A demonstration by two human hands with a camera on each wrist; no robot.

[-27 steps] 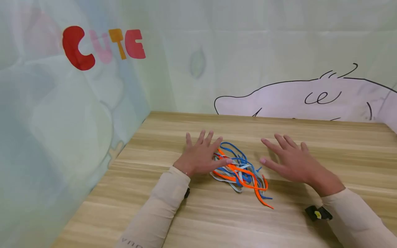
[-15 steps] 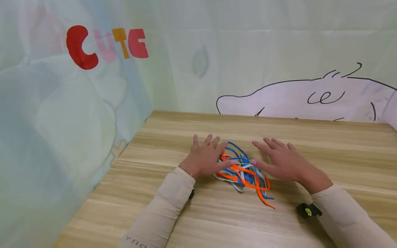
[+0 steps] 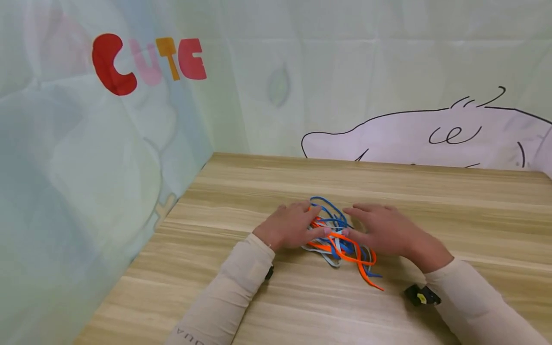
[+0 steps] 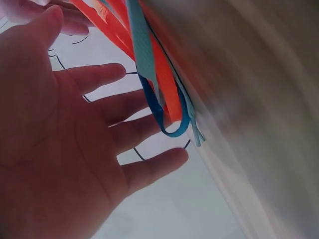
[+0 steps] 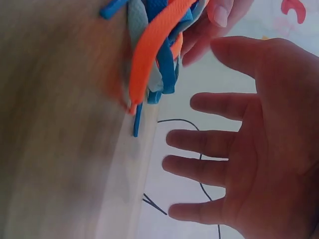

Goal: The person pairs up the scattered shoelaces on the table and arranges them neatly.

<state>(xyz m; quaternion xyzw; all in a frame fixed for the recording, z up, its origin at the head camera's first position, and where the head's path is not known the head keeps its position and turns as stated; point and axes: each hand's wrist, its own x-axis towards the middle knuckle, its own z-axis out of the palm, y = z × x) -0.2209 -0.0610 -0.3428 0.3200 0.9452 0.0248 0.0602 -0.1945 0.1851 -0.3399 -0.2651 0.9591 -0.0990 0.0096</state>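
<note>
Tangle of laces (image 3: 341, 245) on table (image 3: 310, 306)

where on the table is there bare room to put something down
Bare table shows behind the laces, up to the backdrop, and on the near side between the left sleeve and right sleeve. It's crowded around the laces, with the left hand and right hand flanking them.

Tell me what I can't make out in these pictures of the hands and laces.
Head view: part of the laces, hidden by the left hand.
Head view: how many laces there are, since they overlap.
Head view: the rest of the lettering on the left sleeve, cut by the bottom edge.
Left wrist view: the tabletop's grain, blurred.
Right wrist view: the upper laces, cut by the top edge.
</note>
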